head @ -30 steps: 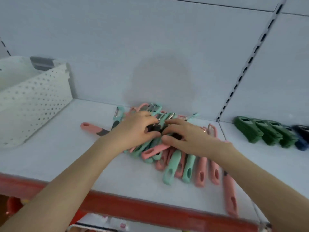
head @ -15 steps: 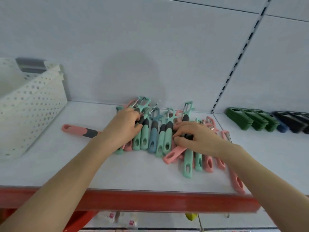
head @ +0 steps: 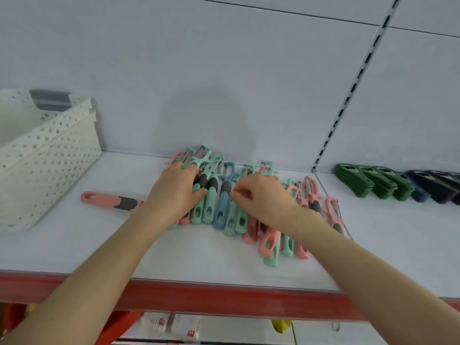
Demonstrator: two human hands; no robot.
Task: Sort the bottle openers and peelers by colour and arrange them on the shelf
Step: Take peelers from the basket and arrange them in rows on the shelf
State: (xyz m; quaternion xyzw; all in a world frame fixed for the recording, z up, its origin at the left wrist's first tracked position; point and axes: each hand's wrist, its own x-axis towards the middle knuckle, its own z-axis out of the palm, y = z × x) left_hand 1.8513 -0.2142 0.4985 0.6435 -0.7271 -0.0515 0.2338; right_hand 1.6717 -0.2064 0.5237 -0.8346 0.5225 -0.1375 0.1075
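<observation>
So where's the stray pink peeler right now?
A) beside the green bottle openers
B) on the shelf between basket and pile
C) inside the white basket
B: the pink peeler lies flat on the shelf, between the white basket and the left hand gripping the peeler pile.

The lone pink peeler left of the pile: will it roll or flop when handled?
Probably stiff: the pink peeler looks like moulded plastic. It lies flat on the shelf, so a push would likely slide it, not roll it. Its grey grip band suggests little slip.
</observation>
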